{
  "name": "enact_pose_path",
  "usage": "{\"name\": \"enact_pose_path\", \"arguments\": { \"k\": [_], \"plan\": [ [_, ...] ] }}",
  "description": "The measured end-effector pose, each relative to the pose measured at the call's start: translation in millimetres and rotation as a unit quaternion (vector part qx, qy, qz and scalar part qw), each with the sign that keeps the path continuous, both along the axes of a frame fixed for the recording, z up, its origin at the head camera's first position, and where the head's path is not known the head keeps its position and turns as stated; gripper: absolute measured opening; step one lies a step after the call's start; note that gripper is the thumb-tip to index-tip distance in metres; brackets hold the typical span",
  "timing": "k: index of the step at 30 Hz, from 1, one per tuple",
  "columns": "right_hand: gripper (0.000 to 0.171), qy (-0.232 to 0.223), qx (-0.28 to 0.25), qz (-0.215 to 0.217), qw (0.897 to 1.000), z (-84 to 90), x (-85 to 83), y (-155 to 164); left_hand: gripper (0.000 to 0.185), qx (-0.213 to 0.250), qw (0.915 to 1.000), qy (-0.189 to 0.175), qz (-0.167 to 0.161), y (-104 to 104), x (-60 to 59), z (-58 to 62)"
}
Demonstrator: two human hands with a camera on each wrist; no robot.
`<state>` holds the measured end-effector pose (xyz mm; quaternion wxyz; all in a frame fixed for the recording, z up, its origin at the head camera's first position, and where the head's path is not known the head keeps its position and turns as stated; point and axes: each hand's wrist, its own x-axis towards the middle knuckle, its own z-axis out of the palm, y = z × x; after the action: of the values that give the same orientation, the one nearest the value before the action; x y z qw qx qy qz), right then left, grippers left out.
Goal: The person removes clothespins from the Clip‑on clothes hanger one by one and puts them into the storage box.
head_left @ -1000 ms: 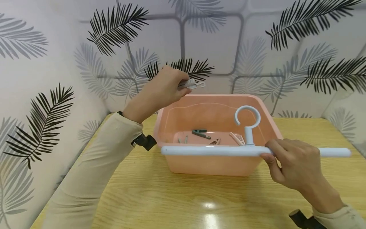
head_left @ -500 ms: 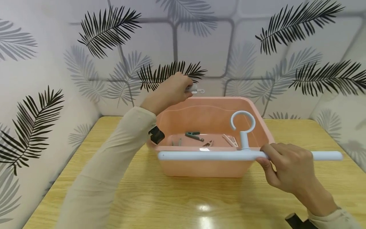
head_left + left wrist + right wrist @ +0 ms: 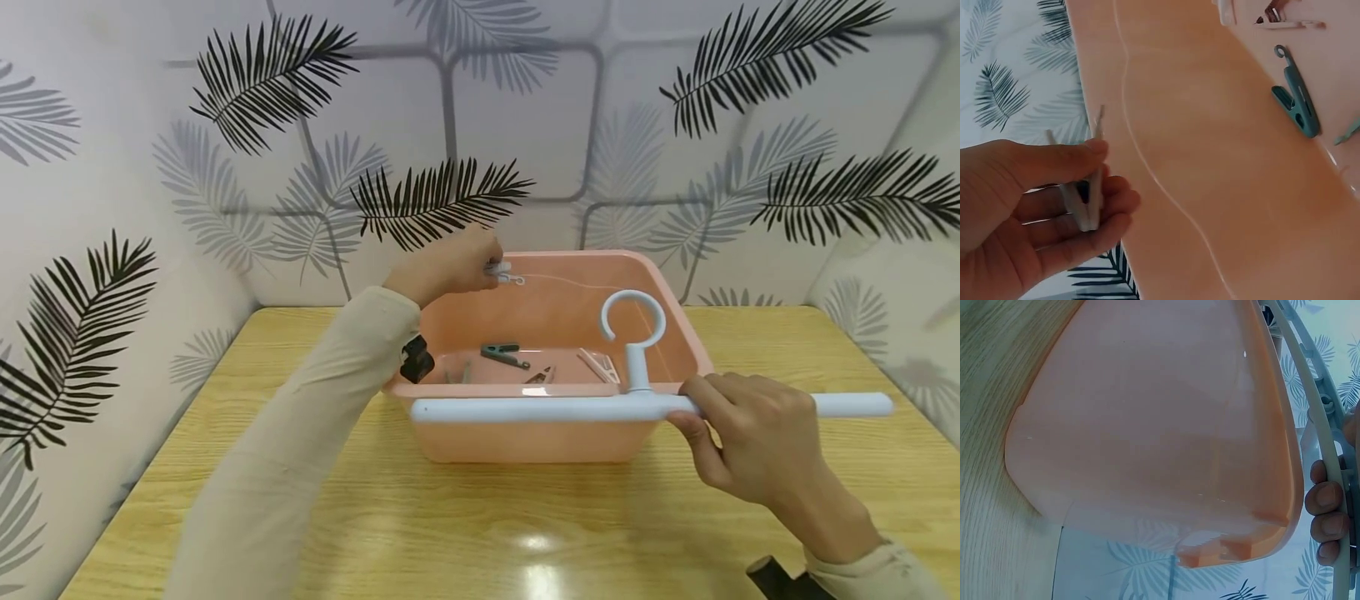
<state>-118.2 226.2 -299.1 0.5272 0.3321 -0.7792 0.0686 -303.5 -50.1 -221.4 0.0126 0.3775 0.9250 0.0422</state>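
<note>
My left hand (image 3: 453, 265) pinches a pale clothespin (image 3: 512, 278) over the far left part of a pink basin (image 3: 540, 442). In the left wrist view, the same clothespin (image 3: 1089, 209) sits between thumb and fingers, its lower end near the curled fingertips. My right hand (image 3: 761, 433) grips the bar of a light blue hanger (image 3: 525, 408) right of its hook, holding it level before the basin's front rim. Inside the basin lie a dark green clothespin (image 3: 504, 357), a white-pink one (image 3: 597, 365), a brownish-pink one (image 3: 540, 377) and a partly hidden green one (image 3: 459, 373).
The basin stands on a wood-grain table (image 3: 450, 525). Behind it rises a wall (image 3: 525, 125) with a leaf pattern, and another patterned surface (image 3: 67, 208) borders the table on the left.
My left hand has come down with the clothespin, from above the basin's back rim to in front of its back wall. The right hand keeps its grip on the hanger. The head view has shifted slightly.
</note>
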Motion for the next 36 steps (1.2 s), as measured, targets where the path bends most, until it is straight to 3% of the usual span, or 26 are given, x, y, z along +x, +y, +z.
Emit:
{"name": "enact_pose_path", "arguments": {
  "k": [4, 7, 11, 15, 24, 29, 36],
  "plan": [
    [0.054, -0.003, 0.004, -0.003, 1.0, -0.5, 0.1, 2, 0.013, -0.044, 0.9989, 0.0, -0.017, 5, -1.2, -7.7],
    [0.054, -0.004, 0.005, -0.005, 1.0, -0.8, 0.4, 3, 0.02, -0.072, 0.9974, 0.001, -0.01, 8, -0.9, -10.2],
    [0.054, -0.006, 0.005, -0.008, 1.0, -1.1, 0.9, 4, 0.026, -0.058, 0.9982, -0.014, -0.003, 9, -0.4, -9.6],
    [0.054, -0.01, 0.007, -0.009, 1.0, -1.4, 0.9, 5, 0.021, -0.004, 1.0, -0.007, 0.0, 6, 0.8, -0.5],
    [0.053, -0.014, 0.011, -0.006, 1.0, -3.9, -0.8, 3, 0.032, 0.1, 0.9921, 0.021, 0.072, -26, 1.1, 30.1],
    [0.053, -0.012, 0.01, -0.002, 1.0, -4.8, -2.4, 0, 0.037, 0.108, 0.989, 0.019, 0.099, -39, 6.4, 43.7],
    [0.053, -0.008, 0.01, 0.003, 1.0, -3.9, -3.0, -6, 0.04, 0.043, 0.9924, 0.003, 0.115, -54, 18.4, 44.5]
  ]
}}
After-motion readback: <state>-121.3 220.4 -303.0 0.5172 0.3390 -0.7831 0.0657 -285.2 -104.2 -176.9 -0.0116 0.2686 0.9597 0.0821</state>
